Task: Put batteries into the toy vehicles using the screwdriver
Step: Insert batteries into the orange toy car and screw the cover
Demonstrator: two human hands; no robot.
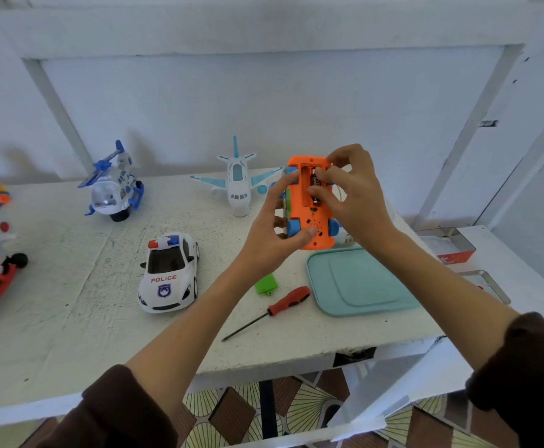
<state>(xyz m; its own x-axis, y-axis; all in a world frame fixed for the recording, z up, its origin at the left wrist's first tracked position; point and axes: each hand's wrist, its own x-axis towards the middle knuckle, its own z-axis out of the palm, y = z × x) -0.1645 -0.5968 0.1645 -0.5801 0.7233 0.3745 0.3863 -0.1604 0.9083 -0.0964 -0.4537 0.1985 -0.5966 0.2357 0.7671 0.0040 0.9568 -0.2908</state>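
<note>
An orange toy car [309, 221] with blue wheels is held upside down above the table, its battery bay open. My left hand [272, 227] grips it from the left side, thumb on its underside. My right hand [348, 195] pinches a dark battery [314, 182] in the open bay with thumb and fingers. On the table below lie a red-handled screwdriver [272, 310] and a green battery cover [266, 283].
A white police car [168, 273], a blue-white helicopter [113, 185] and a white plane [238, 181] stand on the white table [70, 302]. A teal lid [359, 281] lies at right, a metal tin [451, 245] beyond it. More toys sit at the left edge.
</note>
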